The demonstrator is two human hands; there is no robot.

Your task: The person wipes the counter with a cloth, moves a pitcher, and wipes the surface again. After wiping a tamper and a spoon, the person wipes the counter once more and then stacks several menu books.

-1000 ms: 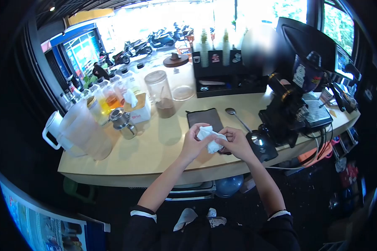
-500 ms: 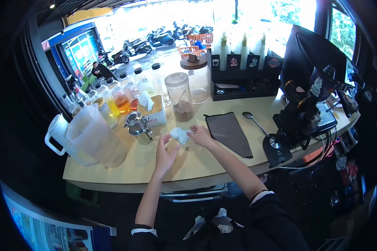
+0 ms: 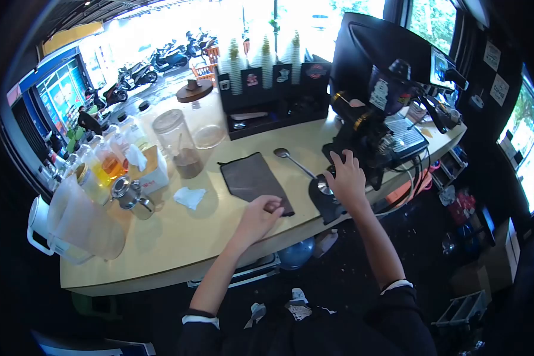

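Note:
A crumpled white tissue [image 3: 189, 197] lies on the pale wooden counter [image 3: 178, 243], apart from both hands. My left hand [image 3: 262, 215] rests loosely curled at the near edge of a dark cloth [image 3: 252, 179] and holds nothing. My right hand [image 3: 345, 180] is spread over the base of a black grinder machine [image 3: 368, 133], fingers touching it, by a small round metal piece [image 3: 323, 188]. A long metal spoon [image 3: 292, 160] lies between the cloth and the machine.
At the left stand a large plastic pitcher [image 3: 80, 222], a small metal jug [image 3: 132, 197], a tissue box [image 3: 149, 169], syrup bottles [image 3: 107, 159] and a jar of brown powder [image 3: 180, 144]. Cup stacks [image 3: 261, 50] and a monitor [image 3: 385, 47] line the back.
The tissue was in both hands, then set down on the counter. My right hand has swung right to the grinder; my left hand moved to the cloth's edge. The view turned right.

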